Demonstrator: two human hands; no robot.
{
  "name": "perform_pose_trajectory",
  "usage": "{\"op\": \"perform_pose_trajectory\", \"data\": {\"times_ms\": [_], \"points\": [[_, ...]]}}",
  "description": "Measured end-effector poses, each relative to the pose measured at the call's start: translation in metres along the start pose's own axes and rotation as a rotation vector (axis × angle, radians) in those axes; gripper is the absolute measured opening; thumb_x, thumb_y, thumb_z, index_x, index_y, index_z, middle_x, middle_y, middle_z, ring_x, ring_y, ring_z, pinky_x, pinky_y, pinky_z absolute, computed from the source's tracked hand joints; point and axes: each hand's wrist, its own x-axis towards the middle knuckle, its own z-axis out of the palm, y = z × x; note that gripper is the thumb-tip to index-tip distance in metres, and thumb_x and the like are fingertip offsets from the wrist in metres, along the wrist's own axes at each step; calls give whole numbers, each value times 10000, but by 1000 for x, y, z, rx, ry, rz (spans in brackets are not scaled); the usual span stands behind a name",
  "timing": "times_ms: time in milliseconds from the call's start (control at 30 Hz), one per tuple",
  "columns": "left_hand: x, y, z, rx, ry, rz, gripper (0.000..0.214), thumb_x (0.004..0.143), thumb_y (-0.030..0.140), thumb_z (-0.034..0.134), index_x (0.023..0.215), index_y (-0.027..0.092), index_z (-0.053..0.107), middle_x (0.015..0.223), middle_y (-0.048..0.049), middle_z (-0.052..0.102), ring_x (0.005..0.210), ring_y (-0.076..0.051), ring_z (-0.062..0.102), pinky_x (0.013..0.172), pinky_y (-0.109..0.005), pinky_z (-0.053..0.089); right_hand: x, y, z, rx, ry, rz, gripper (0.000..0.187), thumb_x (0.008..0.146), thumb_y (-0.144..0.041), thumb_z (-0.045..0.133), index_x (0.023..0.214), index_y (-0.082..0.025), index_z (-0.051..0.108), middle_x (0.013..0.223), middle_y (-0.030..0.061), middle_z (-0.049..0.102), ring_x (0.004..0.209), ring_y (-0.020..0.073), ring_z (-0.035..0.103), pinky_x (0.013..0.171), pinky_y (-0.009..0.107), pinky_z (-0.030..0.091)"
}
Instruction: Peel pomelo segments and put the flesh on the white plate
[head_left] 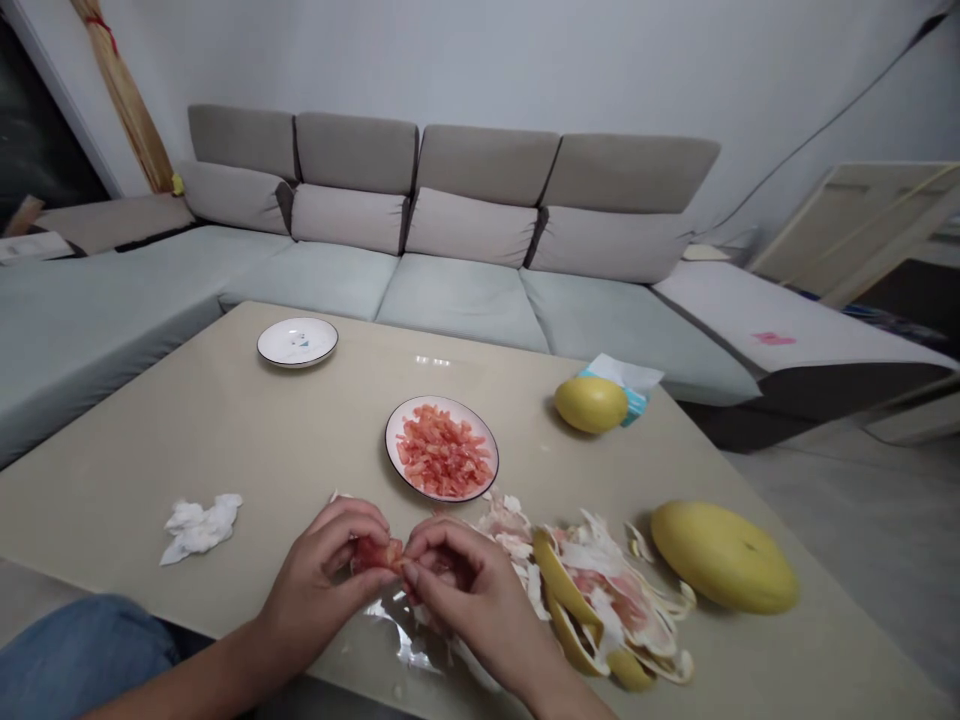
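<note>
Near the table's front edge, my left hand (pixel 330 560) is closed around a piece of red pomelo flesh (pixel 377 554). Close against it, my right hand (pixel 465 590) pinches at the same piece with thumb and forefinger; its other fingers are curled and partly hidden. Just beyond my hands lies a dark-rimmed plate (pixel 391 452) heaped with red pomelo pulp (pixel 444 450). To the right of my right hand spreads a pile of yellow pomelo peel (pixel 570 590) with white pith and thin membrane (pixel 510 525).
Two whole yellow pomelos, one large (pixel 724 555) and one farther back (pixel 591 404), sit on the right beside a tissue pack (pixel 634 385). A white plate (pixel 298 342) stands at the far left. A crumpled tissue (pixel 201 527) lies left. A grey sofa (pixel 465 285) borders the table (pixel 315 440).
</note>
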Motion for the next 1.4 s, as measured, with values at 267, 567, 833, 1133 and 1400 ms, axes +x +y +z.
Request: {"op": "perform_pose_trajectory", "data": {"times_ms": [267,567,833,1133,1400], "points": [[-2,1,0,-16,-12,-4,125,729,179,751,820,261,722,965,-87,639,1002,-265,567,904,-378,464,2,8,-1,158,-27,124,277,700,-433,779,747,-195,646,625,-5,624,534,112,539,439,195,353],[4,-11,6,-289,36,-48,200,664,153,804,732,204,623,905,-45,627,993,-220,573,958,-360,401,2,22,7,585,24,261,339,637,-425,841,741,-170,644,628,-8,626,520,73,524,420,152,325],[-4,0,4,-59,-42,41,117,735,157,743,748,203,636,934,-65,628,970,-218,581,884,-339,466,2,27,8,639,61,243,296,678,-383,832,730,-154,651,580,-22,605,484,41,492,429,113,366],[1,-4,4,-303,-84,-41,177,735,184,764,815,215,609,933,-36,608,1000,-196,557,900,-310,423,5,20,-5,752,81,291,304,634,-316,872,743,-121,666,681,-9,626,590,53,590,560,114,513],[7,1,-2,-739,-134,-558,209,804,148,714,978,180,603,955,-18,601,887,-112,602,895,-286,465,8,29,-8,690,10,319,315,680,-386,826,740,-139,640,623,-31,587,418,8,455,373,85,352]]}}
